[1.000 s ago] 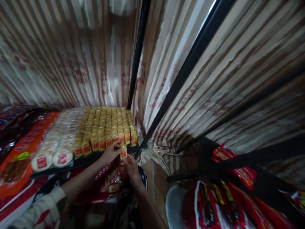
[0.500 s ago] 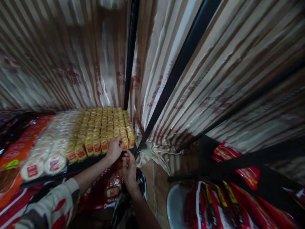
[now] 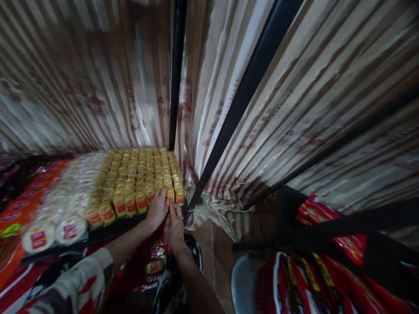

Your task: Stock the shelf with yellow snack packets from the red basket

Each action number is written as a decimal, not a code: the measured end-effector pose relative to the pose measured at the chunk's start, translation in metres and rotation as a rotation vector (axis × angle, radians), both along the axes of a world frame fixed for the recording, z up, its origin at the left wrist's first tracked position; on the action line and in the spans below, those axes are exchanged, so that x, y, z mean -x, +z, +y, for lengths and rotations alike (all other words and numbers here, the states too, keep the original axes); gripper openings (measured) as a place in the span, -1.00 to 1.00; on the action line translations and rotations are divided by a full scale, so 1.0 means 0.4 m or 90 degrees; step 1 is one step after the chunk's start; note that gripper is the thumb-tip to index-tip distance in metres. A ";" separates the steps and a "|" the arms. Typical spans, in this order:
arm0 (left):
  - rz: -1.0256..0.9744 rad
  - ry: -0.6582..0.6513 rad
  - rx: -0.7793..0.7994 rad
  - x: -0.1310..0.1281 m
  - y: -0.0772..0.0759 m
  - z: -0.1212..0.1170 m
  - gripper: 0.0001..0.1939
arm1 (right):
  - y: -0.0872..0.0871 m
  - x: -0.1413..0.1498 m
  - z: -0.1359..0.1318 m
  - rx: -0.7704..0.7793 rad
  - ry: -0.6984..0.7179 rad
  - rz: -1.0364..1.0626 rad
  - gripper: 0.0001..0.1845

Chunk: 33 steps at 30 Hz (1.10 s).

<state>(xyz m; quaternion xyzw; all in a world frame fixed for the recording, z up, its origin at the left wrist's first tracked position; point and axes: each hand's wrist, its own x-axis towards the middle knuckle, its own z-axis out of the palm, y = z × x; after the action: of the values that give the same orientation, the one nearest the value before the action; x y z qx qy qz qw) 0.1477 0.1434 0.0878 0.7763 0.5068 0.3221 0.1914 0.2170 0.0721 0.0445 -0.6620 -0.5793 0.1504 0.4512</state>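
Note:
Small yellow wrapped snack packets [image 3: 140, 179] with red-and-white labels stand in tight rows on a dark shelf [image 3: 108, 231]. At the front of these rows, my left hand [image 3: 158, 211] is closed, its fingertips against a packet near the right end. Just right of it and slightly lower, my right hand [image 3: 174, 226] is closed too, with curled fingers close to the left fingertips. Whatever lies between the right fingers is hidden. Left of the yellow packets are rows of round white wrapped cakes [image 3: 70, 227] with red labels.
An orange package [image 3: 39, 192] lies farther left on the shelf. Black metal posts [image 3: 229, 117] rise before a striped curtain [image 3: 294, 113]. Below my hands is a red basket [image 3: 131, 274] holding packets. Red bags [image 3: 314, 283] stand at lower right beside a pale basin [image 3: 242, 279].
My right hand has moved up and left to meet my left hand, and its fingers have closed. My left hand stays at nearly the same packets. The view has shifted slightly.

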 end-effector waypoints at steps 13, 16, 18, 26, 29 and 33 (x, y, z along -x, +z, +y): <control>0.002 0.001 0.035 -0.010 -0.012 -0.008 -0.62 | -0.013 0.002 0.015 0.007 -0.022 0.001 -0.35; -0.004 0.001 0.037 -0.011 -0.012 -0.017 -0.60 | -0.018 0.006 0.008 -0.002 -0.018 -0.011 -0.35; -0.022 -0.010 0.028 -0.008 -0.014 -0.026 -0.56 | -0.023 0.008 0.004 -0.007 -0.018 -0.022 -0.38; -0.052 -0.048 -0.001 0.049 -0.024 -0.096 -0.56 | -0.005 0.012 -0.016 -0.052 -0.027 -0.018 -0.53; -0.063 -0.085 0.022 0.110 -0.053 -0.155 -0.63 | -0.004 0.033 -0.055 -0.047 -0.030 0.011 -0.65; -0.058 -0.127 0.163 0.218 -0.148 -0.230 -0.69 | -0.047 0.082 -0.114 0.084 0.051 0.014 -0.69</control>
<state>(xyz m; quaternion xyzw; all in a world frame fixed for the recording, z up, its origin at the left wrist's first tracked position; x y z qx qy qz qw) 0.0604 0.0515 0.0285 0.7769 0.4547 0.2693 0.3423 0.1841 0.0263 0.0257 -0.6652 -0.5890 0.2132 0.4064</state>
